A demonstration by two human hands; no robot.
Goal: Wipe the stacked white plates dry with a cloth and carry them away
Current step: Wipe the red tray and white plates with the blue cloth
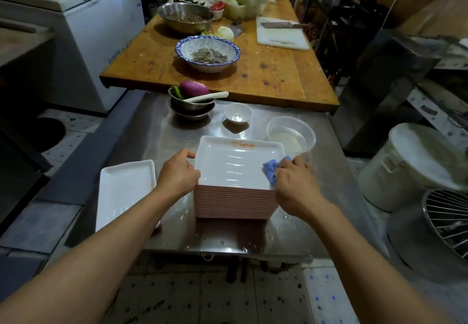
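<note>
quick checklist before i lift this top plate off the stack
1. Left hand grips the top plate at its left edge: ok.
2. Right hand holds the cloth on the plate's right edge: ok.
3. Top plate dry: cannot tell, its surface glares.
4. Stack sits square on the steel table: ok.
5. Single plate at left overhangs the table edge: not ok.

Small orange print on the top plate (239, 161) and blue lettering on the chest freezer (101, 32) are both illegible.
</note>
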